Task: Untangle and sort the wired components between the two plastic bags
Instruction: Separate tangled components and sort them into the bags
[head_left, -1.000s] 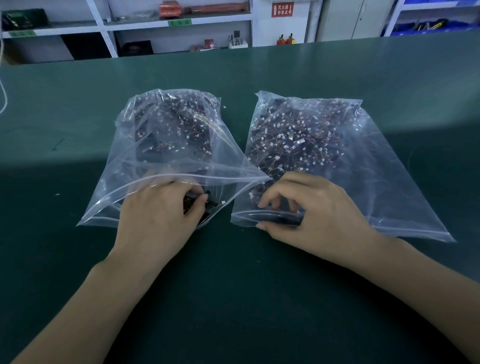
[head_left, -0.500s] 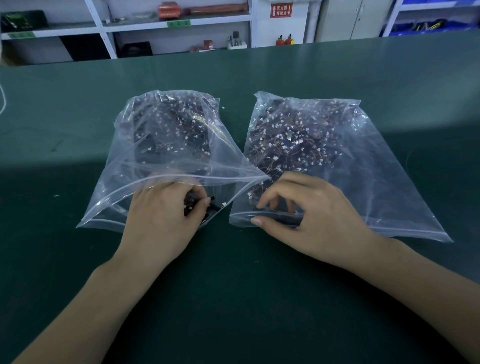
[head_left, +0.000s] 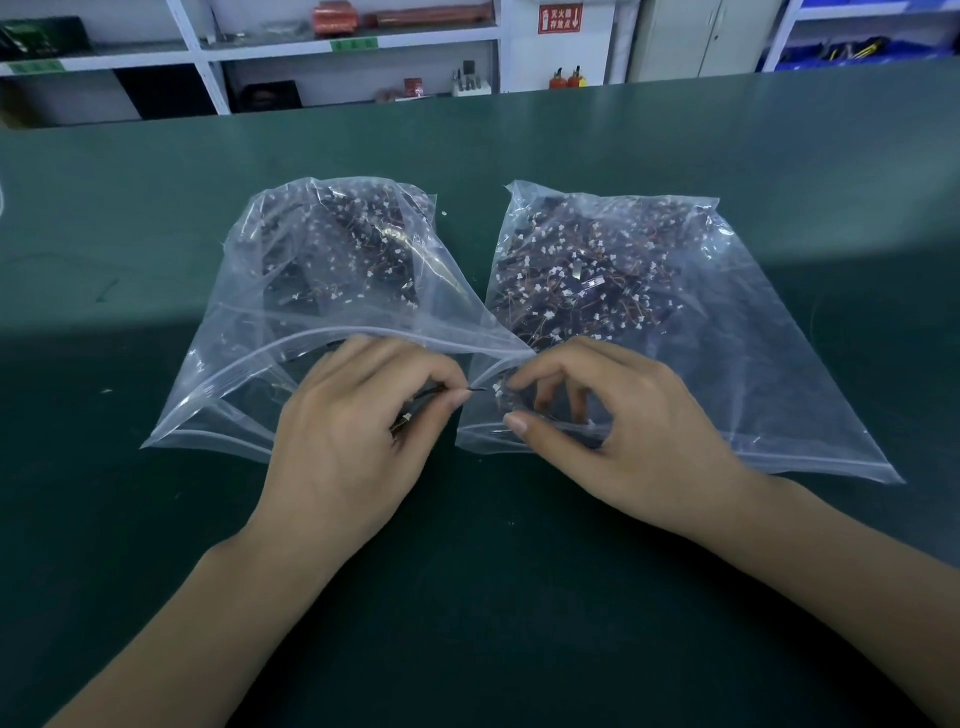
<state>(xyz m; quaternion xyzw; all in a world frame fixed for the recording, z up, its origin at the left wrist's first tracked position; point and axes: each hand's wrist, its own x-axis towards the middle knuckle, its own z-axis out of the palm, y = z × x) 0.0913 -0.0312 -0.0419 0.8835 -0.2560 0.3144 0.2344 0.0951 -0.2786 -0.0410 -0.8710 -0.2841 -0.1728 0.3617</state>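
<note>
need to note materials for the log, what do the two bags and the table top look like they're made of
Left bag and right bag: thin, clear, glossy plastic film, probably polyethylene; it creases, shines, and shows the wired components through it, with a ridged zip strip along each mouth. Table top: dark green matte mat, likely rubber or vinyl; it gives only a soft, dull sheen.

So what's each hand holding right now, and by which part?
The left hand pinches a wired component by its thin dark lead, thumb against forefinger. The right hand pinches another component's white connector at the right bag mouth.
</note>
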